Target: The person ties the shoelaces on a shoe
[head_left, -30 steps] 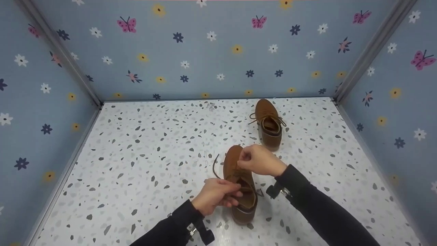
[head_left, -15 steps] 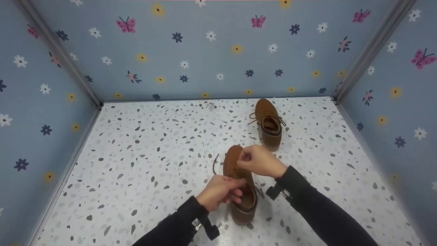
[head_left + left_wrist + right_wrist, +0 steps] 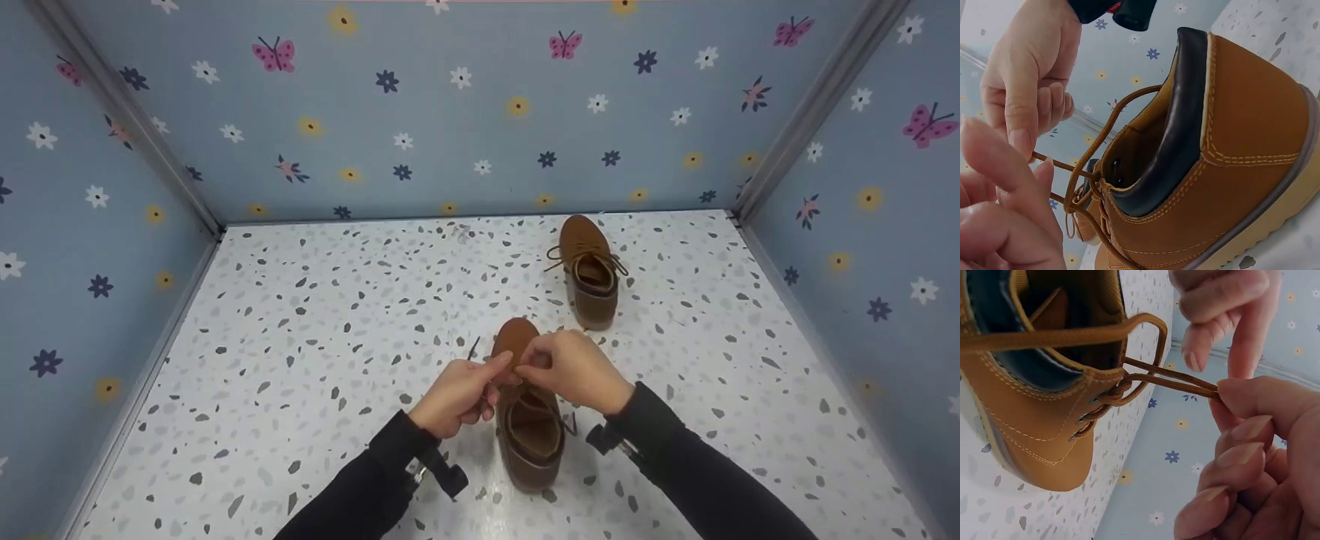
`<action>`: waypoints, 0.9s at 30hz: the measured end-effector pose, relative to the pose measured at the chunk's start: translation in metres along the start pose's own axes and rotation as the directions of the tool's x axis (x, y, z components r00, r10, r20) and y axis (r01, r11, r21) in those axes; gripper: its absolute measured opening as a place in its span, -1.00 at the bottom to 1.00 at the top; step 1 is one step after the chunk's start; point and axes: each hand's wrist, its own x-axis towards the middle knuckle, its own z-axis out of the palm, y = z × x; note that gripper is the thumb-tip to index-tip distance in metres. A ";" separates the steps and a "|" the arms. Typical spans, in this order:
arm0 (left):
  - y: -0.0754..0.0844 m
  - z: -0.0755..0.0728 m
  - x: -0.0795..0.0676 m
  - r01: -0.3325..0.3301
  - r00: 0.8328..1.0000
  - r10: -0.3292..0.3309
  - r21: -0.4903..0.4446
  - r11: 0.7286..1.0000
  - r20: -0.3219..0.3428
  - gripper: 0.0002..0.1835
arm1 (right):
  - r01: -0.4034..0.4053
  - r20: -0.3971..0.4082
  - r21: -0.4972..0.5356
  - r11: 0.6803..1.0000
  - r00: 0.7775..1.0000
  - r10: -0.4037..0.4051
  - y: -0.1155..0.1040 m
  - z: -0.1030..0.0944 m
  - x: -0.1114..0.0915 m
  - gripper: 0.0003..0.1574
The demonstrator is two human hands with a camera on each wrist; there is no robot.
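A brown lace-up shoe stands on the floor, toe facing away. My right hand pinches a doubled brown shoelace between thumb and forefinger, drawn up from the front of the shoe. My left hand is right beside those fingertips, its thumb and forefinger apart around the lace in the left wrist view. Another stretch of lace arches loosely over the shoe's opening. A free lace end sticks out past the left hand.
The second brown shoe, its laces tied in a bow, stands farther back to the right. Panels with flowers and butterflies enclose the speckled floor at the back and both sides.
My left hand has moved from over the shoe's opening, forward to the right hand's fingertips. The right hand has shifted slightly toward me and still pinches the lace.
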 end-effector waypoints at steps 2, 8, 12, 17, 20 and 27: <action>0.001 -0.001 0.002 0.013 1.000 -0.013 -0.009 1.000 -0.002 -0.47 | 0.008 -0.016 -0.023 1.000 1.000 -0.008 -0.003 0.002 -0.003 -0.92; 0.003 -0.004 0.004 0.039 0.999 -0.038 -0.063 0.997 0.008 -0.68 | 0.066 -0.067 -0.075 0.995 0.995 -0.071 -0.007 0.006 -0.012 -0.93; 0.006 -0.004 0.005 0.003 1.000 -0.002 -0.021 1.000 0.029 -0.71 | 0.033 -0.115 -0.086 0.996 0.992 -0.043 -0.004 0.007 -0.025 -0.93; 0.008 -0.004 0.003 -0.068 0.998 0.067 0.108 0.992 0.009 -0.70 | -0.001 -0.120 -0.226 0.974 0.992 -0.027 0.004 0.018 -0.043 -0.86; 0.009 -0.004 0.001 -0.133 0.990 0.138 0.199 0.971 -0.015 -0.73 | 0.003 -0.129 -0.301 0.954 0.991 -0.044 0.009 0.024 -0.051 -0.83; 0.007 -0.006 -0.003 -0.235 0.962 0.272 0.427 0.873 -0.027 -0.84 | -0.040 -0.128 -0.299 0.953 0.992 0.002 0.021 0.028 -0.061 -0.84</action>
